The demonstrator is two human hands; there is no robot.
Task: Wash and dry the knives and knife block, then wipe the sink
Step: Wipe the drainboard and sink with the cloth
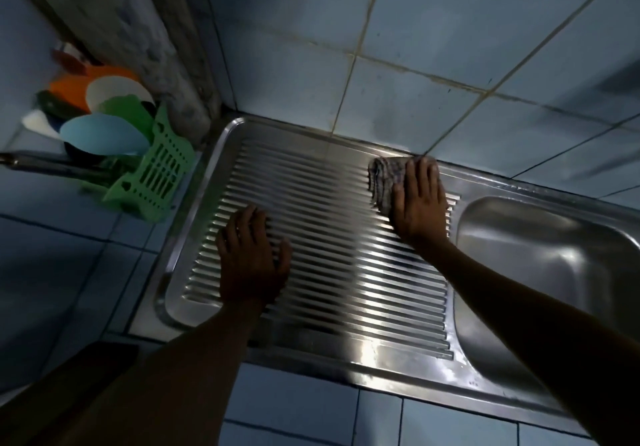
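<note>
While your left hand (251, 255) rests flat, fingers spread, on the ribbed drainboard (311, 224), your right hand (417, 200) presses a checked cloth (384, 181), fingers straight, upper centre.

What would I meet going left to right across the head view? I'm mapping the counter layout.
Colored plates → green dish rack → left hand flat on the ribbed drainboard → checked cloth → right hand pressing it → sink basin.

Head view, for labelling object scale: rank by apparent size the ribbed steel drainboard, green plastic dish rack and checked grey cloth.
1. Ribbed steel drainboard
2. Green plastic dish rack
3. Checked grey cloth, partly hidden under the right hand
</note>
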